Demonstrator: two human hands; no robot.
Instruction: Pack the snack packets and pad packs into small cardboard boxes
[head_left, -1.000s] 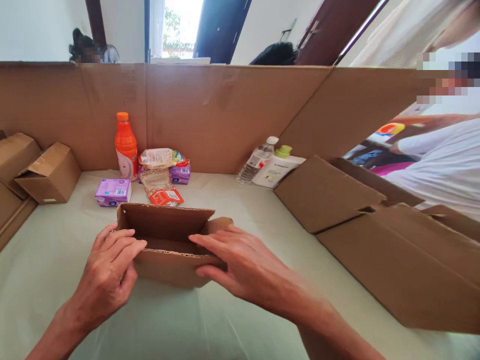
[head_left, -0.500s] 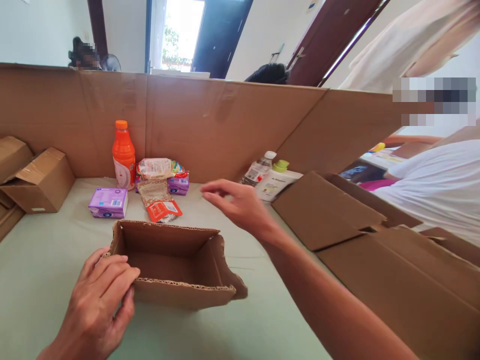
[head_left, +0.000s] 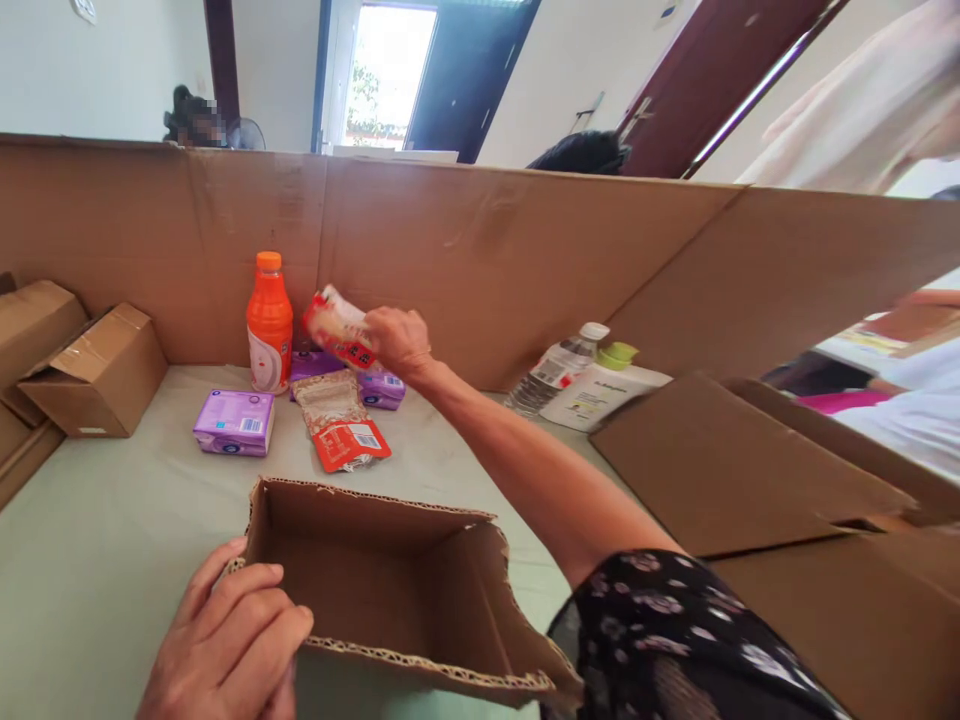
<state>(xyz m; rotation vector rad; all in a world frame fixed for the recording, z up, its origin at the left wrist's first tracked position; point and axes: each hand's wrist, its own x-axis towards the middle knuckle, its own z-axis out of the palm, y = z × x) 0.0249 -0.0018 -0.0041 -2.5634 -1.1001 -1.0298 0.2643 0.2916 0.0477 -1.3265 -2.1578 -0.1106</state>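
Head view: left hand pinching rectangular corrugated box; right hand pinching soft packet.

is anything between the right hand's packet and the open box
A red-and-tan pouch lies between the packet in the right hand and the box; nothing visible covers the box's open top.

Blurry packet, one end out of sight in right hand

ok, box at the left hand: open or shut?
Open: no flap covers the top of the box, and its inside shows. The left hand holds its near left corner.
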